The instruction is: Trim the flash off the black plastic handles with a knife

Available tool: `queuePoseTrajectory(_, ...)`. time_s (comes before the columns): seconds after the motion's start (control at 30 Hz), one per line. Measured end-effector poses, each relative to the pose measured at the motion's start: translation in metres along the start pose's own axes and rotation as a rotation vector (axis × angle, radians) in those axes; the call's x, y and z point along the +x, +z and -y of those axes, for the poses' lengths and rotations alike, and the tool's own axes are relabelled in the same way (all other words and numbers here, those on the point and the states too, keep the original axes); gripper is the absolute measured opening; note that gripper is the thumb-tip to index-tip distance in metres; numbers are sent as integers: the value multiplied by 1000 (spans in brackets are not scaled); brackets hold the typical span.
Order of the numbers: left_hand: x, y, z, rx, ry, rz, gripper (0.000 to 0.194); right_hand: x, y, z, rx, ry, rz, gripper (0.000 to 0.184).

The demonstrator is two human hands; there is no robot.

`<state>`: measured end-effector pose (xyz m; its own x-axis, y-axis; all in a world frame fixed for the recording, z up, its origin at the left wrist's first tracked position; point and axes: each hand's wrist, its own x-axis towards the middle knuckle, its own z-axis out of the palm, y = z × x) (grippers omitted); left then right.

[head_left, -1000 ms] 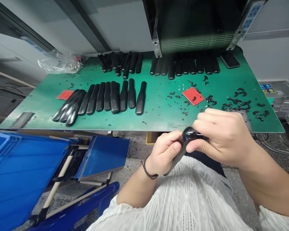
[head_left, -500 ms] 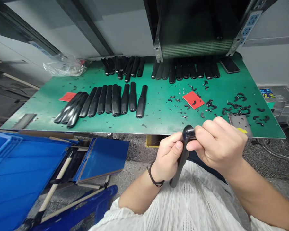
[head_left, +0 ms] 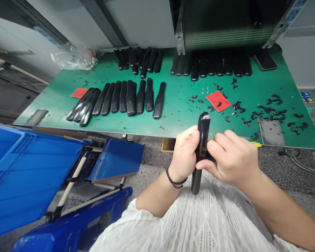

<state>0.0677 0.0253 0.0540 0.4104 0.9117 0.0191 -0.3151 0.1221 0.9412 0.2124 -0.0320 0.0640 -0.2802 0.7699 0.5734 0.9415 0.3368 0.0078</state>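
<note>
Black rubber grip [head_left: 203,140] now swung upright, rounded end up, held just off near edge of green surface [head_left: 173,105]. Left hand [head_left: 184,152] closed round its middle, steadying it; right hand [head_left: 232,157] pinching its side, likely to work on that spot. Other grips [head_left: 131,98] lie in parallel rows, apparently for sorting, apart from scattered black offcuts [head_left: 273,113].

- Grey panelled wall [head_left: 139,21] behind the desk [head_left: 178,105], with a dark metal rail [head_left: 105,21] running diagonally
- Blue-and-white power strip [head_left: 294,10] on a dark machine housing [head_left: 225,24]
- Speckled grey concrete floor [head_left: 278,168]
- Blue plastic crates [head_left: 23,168] stacked on a wooden-legged stand [head_left: 70,182] at left
</note>
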Motion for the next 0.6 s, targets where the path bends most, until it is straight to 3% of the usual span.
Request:
queuePoseTrajectory(0.17, 6, 0, 3, -77, -65, -37, 48, -3, 1, 3, 22, -13, 63, 59)
queuePoseTrajectory(0.33, 9, 2, 6, -170, -30, -83, 46, -7, 3, 7, 52, -4, 89, 56)
queuePoseTrajectory(0.6, 20, -1, 4, -137, -44, -182, 52, -11, 3, 10, 82, -34, 145, 50)
